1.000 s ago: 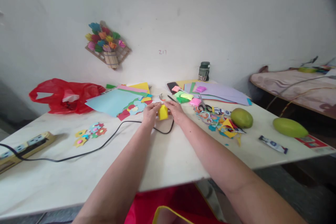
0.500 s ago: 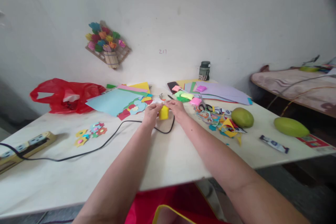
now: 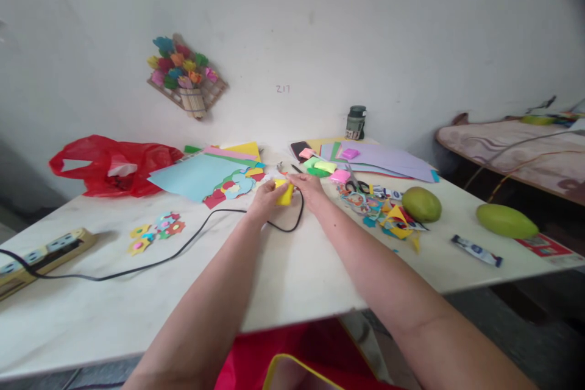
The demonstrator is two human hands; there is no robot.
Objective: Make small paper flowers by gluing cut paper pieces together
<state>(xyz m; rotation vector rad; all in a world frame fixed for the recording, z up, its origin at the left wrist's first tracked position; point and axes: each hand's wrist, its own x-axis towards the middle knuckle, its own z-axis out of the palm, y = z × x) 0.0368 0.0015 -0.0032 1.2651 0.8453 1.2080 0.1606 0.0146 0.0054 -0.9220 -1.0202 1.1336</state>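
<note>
Near the middle of the table, my left hand (image 3: 267,200) is closed around the left side of a small yellow packet (image 3: 285,192). Pinched fingers of my right hand (image 3: 307,187) meet the packet's upper right corner. A black cable (image 3: 292,230) loops on the table just below both hands. Cut paper flowers (image 3: 242,184) lie to the left of my left hand. Pink, green and yellow soft packets (image 3: 325,166) are beyond my right hand, beside a phone (image 3: 301,150).
Scissors (image 3: 358,186), paper scraps (image 3: 397,222) and two green fruits (image 3: 421,205) are on the right. Coloured sheets (image 3: 192,178), a red bag (image 3: 112,164), small flowers (image 3: 164,225) and a power strip (image 3: 50,256) are on the left. A bottle (image 3: 355,123) stands behind.
My left hand has shifted over the yellow packet, its thumb now lying on the packet's face. The packet is slightly higher and tilted. My right hand has barely moved.
</note>
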